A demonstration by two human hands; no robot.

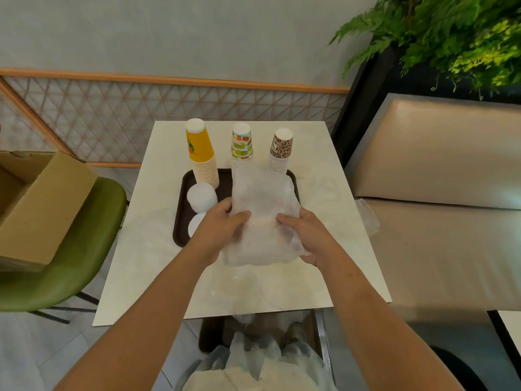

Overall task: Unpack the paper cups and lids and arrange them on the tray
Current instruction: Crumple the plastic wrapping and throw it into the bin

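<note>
Crumpled clear wrap [253,359] lies lowest in view, below the desk [324,277] edge, likely dropped there to keep the work surface free; what holds it I cannot tell.

Above it both forearms reach forward. The left hand [225,221] and right hand [304,232] each grip a side of a clear bag [259,198], fingers curled into the film. The bag hangs just over the near right part of the tray [180,221], so whatever comes out can drop straight into the open space. Its contents are too blurred to name, though more lids seem likely. A two-sided hold like this suits pulling the film apart or peeling it down.

On the tray, two white stacks of lids [201,194] sit at the left, one in front of the other. Along the far edge stand three upside-down stacks: yellow cups [201,156], green cups [241,145] and brown cups [280,150]. This keeps the tall stacks at the back and the low ones near. The bag hides the bases of the last two, so whether they stand on the tray is unclear.

A box [42,204] rests open on a chair [84,263] at the left.
</note>
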